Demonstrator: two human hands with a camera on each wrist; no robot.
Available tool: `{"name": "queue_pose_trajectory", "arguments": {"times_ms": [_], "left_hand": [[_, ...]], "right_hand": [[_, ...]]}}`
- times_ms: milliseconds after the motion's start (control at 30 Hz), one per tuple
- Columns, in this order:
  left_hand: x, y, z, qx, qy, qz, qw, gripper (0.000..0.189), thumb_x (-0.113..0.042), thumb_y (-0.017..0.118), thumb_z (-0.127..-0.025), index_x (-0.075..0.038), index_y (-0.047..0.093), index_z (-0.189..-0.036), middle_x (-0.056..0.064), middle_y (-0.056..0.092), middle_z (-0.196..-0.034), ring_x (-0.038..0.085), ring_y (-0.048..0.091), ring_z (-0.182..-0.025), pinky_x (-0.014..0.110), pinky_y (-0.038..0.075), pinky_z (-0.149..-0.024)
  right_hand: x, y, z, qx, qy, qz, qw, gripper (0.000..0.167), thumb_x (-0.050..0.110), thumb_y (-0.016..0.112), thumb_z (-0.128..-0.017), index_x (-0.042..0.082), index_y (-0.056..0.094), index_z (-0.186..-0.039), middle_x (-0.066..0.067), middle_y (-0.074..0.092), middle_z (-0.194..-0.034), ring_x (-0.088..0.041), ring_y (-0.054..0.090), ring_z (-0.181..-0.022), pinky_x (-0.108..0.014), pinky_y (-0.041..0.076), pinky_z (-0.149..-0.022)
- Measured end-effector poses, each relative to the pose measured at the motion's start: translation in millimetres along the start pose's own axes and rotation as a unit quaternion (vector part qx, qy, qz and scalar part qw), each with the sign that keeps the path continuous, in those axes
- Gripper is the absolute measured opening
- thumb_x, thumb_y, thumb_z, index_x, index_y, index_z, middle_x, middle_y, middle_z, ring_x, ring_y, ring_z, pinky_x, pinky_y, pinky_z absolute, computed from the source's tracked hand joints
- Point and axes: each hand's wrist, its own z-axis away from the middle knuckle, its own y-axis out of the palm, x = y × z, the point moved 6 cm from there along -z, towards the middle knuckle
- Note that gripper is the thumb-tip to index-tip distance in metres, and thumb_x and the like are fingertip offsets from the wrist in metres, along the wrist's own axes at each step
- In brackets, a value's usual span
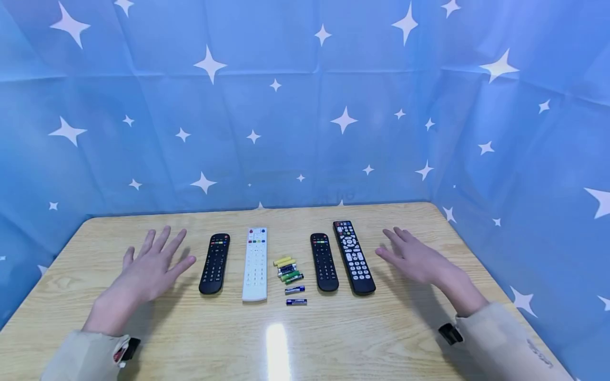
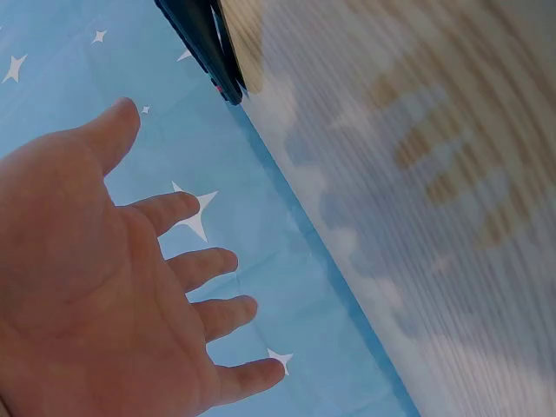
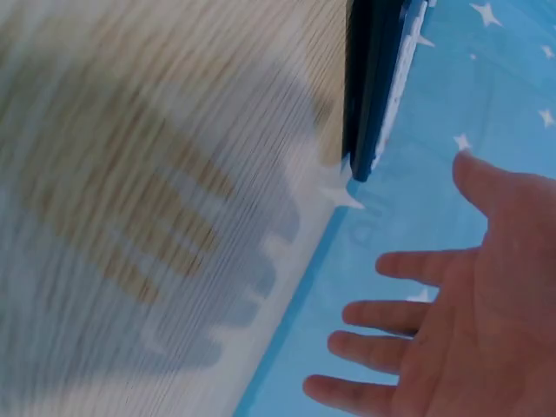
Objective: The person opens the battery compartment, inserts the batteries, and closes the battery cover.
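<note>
My left hand (image 1: 151,267) hovers over the left side of the table with fingers spread and straight, holding nothing. Nearest to it lies a small black remote control (image 1: 215,263), with a white remote (image 1: 255,264) to its right. My right hand (image 1: 415,257) is also held out empty, fingers extended, beside a long black remote with white buttons (image 1: 354,257). Another small black remote (image 1: 324,262) lies left of that one. Between the white and black remotes sit several batteries, including yellow ones (image 1: 284,261), green ones (image 1: 290,275) and a dark blue one (image 1: 296,302). Both wrist views show open palms (image 2: 95,278) (image 3: 486,321).
The wooden table (image 1: 190,338) meets a blue curtain with white stars (image 1: 295,106) at its back edge, and the curtain continues along the right side. Pale sleeves (image 1: 86,357) cover both forearms. A dark strap piece (image 1: 450,334) shows at the right cuff.
</note>
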Motion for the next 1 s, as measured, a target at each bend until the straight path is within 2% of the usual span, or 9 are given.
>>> {"name": "queue_pose_trajectory", "arguments": {"times_ms": [267, 533, 667, 833, 1000], "left_hand": [[-8.7, 2.4, -5.8, -0.002, 0.011, -0.005, 0.9999, 0.077, -0.061, 0.039, -0.106, -0.011, 0.026, -0.163, 0.031, 0.016, -0.163, 0.060, 0.017, -0.143, 0.084, 0.013, -0.101], [-24.3, 3.0, -11.3, -0.009, 0.020, 0.005, 0.9997, 0.074, -0.059, 0.041, -0.106, -0.007, 0.036, -0.159, 0.035, 0.024, -0.158, 0.061, 0.026, -0.139, 0.081, 0.018, -0.101], [-33.5, 4.5, -12.3, -0.010, 0.026, 0.002, 0.9996, 0.073, -0.058, 0.044, -0.106, -0.006, 0.040, -0.157, 0.036, 0.029, -0.156, 0.061, 0.029, -0.137, 0.080, 0.022, -0.100], [-45.6, 5.3, -13.9, -0.012, 0.037, -0.006, 0.9992, 0.069, -0.056, 0.046, -0.106, -0.008, 0.044, -0.155, 0.036, 0.033, -0.154, 0.060, 0.035, -0.134, 0.078, 0.026, -0.099], [-57.8, 7.1, -14.0, -0.009, 0.045, 0.004, 0.9990, 0.068, -0.056, 0.047, -0.106, -0.008, 0.046, -0.154, 0.033, 0.036, -0.154, 0.057, 0.036, -0.136, 0.077, 0.025, -0.101]], "right_hand": [[14, 2, -10.6, 0.007, -0.005, 0.018, 0.9998, 0.085, 0.067, 0.036, -0.104, -0.002, 0.041, -0.154, -0.034, 0.039, -0.152, -0.055, 0.039, -0.137, -0.070, 0.033, -0.108], [32, 5, -25.8, 0.010, -0.020, 0.025, 0.9994, 0.067, 0.049, 0.050, -0.107, -0.003, 0.047, -0.150, -0.030, 0.053, -0.142, -0.048, 0.053, -0.127, -0.064, 0.042, -0.104], [43, 8, -34.6, 0.011, -0.027, 0.039, 0.9988, 0.068, 0.049, 0.054, -0.105, -0.003, 0.047, -0.149, -0.027, 0.060, -0.134, -0.044, 0.060, -0.119, -0.061, 0.046, -0.100], [54, 11, -44.3, 0.014, -0.022, 0.061, 0.9978, 0.070, 0.048, 0.056, -0.104, -0.005, 0.045, -0.150, -0.028, 0.060, -0.134, -0.042, 0.060, -0.119, -0.060, 0.048, -0.098], [59, 13, -53.8, 0.013, -0.010, 0.066, 0.9977, 0.070, 0.046, 0.057, -0.104, -0.006, 0.045, -0.149, -0.029, 0.058, -0.137, -0.043, 0.058, -0.122, -0.059, 0.049, -0.098]]}}
